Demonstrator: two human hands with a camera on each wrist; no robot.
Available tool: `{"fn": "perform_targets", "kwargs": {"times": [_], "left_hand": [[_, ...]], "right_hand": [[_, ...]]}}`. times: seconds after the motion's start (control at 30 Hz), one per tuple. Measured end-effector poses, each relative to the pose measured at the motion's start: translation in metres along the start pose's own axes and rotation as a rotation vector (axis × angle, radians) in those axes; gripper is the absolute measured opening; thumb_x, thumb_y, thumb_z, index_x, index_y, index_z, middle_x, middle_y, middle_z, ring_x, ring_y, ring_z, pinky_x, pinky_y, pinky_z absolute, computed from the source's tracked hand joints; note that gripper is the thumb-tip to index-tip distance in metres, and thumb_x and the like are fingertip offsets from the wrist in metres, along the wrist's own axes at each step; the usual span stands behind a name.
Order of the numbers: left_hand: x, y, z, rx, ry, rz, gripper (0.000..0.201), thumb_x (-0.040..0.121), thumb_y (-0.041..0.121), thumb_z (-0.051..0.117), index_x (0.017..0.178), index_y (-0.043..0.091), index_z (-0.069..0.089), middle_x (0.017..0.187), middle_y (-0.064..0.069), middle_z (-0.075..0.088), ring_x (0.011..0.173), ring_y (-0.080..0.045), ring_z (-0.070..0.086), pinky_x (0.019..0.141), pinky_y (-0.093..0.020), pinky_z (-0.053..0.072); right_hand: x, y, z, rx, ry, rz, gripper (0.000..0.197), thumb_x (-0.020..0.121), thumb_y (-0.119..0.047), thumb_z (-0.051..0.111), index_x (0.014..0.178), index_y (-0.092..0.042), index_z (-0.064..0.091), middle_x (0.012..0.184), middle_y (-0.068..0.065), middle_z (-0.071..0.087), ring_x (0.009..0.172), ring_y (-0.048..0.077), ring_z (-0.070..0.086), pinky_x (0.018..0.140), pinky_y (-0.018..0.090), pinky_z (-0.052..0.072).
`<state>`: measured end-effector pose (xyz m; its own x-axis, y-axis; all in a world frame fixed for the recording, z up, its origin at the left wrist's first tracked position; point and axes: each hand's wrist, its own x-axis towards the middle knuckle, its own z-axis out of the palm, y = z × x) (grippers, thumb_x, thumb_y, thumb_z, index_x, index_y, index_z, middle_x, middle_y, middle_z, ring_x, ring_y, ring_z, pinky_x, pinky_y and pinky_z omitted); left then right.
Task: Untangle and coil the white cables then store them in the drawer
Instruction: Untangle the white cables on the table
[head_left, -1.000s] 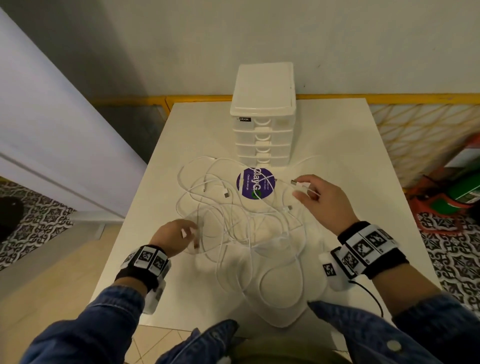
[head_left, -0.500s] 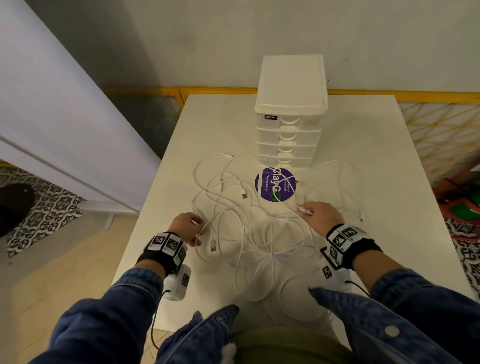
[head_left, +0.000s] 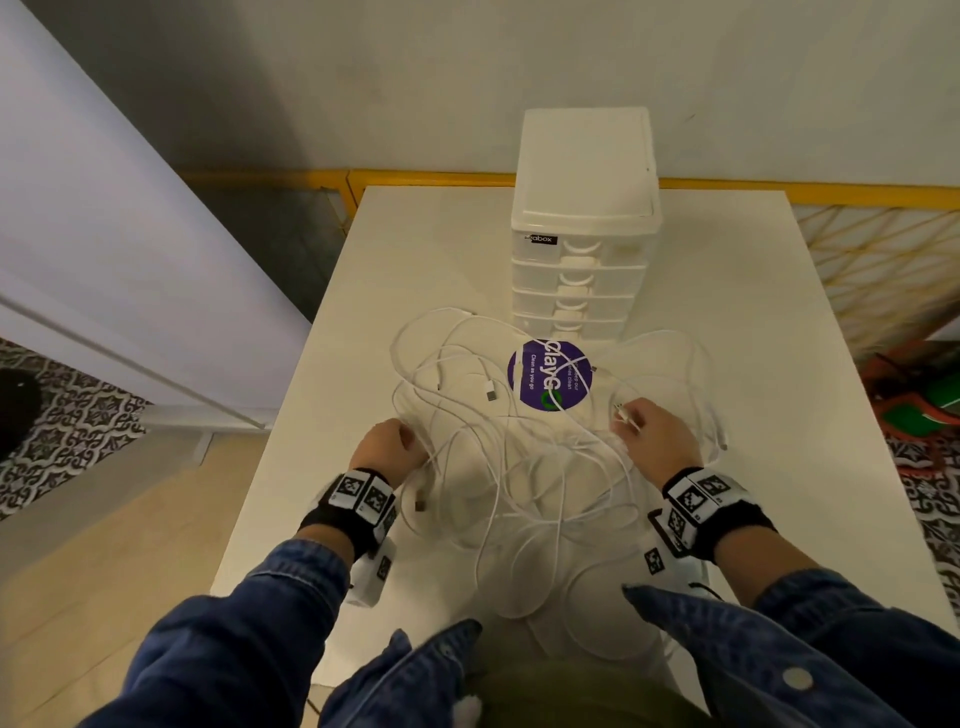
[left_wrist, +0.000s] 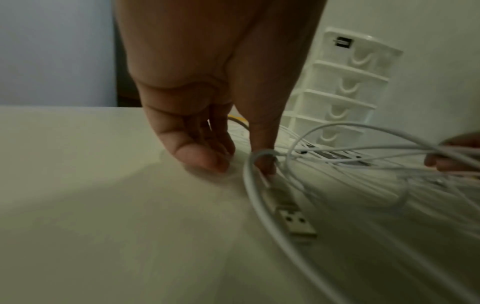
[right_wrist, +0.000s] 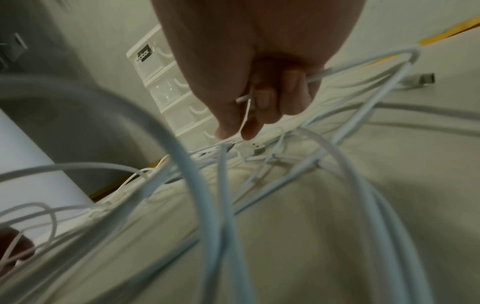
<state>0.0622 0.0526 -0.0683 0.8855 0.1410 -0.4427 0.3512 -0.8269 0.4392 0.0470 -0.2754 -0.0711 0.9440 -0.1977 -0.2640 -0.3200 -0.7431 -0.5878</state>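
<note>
On the table (head_left: 426, 249), both hands curled, left hand (head_left: 387, 451) and right hand (head_left: 655, 435) pinching white cables (head_left: 519, 467)

The white cables (head_left: 498, 467) at frame centre had smooth plastic sheathing, one ending in a metal USB plug (left_wrist: 296, 220). The drawer unit (head_left: 582, 260) above was translucent glossy plastic. The table (head_left: 415, 249) looked smooth and matt; the sleeves (head_left: 249, 639) at the bottom were denim.
</note>
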Motion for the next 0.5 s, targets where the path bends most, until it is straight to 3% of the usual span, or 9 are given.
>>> {"fn": "perform_targets", "kwargs": {"times": [0.1,0.2,0.33,0.5], "left_hand": [[-0.001,0.003,0.002,0.099,-0.069,0.005,0.023,0.083,0.022,0.062,0.091,0.001,0.069,0.095,-0.017,0.07,0.094,-0.032,0.063,0.077,-0.032,0.046],[-0.004,0.006,0.0,0.122,-0.074,-0.01,0.026,0.086,0.021,0.058,0.091,-0.003,0.067,0.097,-0.02,0.068,0.095,-0.034,0.062,0.073,-0.03,0.042],[-0.004,-0.002,-0.01,-0.092,0.05,-0.074,0.027,0.092,0.024,0.05,0.102,0.0,0.056,0.09,-0.019,0.068,0.079,-0.033,0.065,0.07,-0.035,0.049],[-0.004,-0.016,-0.044,-0.209,0.283,-0.022,0.022,0.091,0.015,0.054,0.11,0.004,0.056,0.092,-0.016,0.062,0.086,-0.034,0.058,0.075,-0.034,0.043]], "right_hand": [[0.0,0.004,-0.003,0.021,0.076,0.011,0.019,0.091,-0.025,0.052,0.097,-0.01,0.062,0.096,0.012,0.067,0.084,0.028,0.058,0.069,0.029,0.038],[0.002,0.01,-0.005,0.017,0.033,0.004,0.018,0.087,-0.025,0.057,0.099,-0.013,0.063,0.098,0.009,0.066,0.08,0.022,0.056,0.07,0.029,0.038],[0.0,0.015,-0.003,-0.129,-0.157,-0.063,0.032,0.081,-0.026,0.064,0.113,-0.02,0.06,0.107,0.009,0.061,0.095,0.026,0.058,0.075,0.028,0.04],[0.002,0.017,-0.004,-0.143,-0.105,-0.052,0.028,0.082,-0.026,0.063,0.11,-0.02,0.062,0.112,0.01,0.051,0.096,0.029,0.059,0.077,0.032,0.043]]}}
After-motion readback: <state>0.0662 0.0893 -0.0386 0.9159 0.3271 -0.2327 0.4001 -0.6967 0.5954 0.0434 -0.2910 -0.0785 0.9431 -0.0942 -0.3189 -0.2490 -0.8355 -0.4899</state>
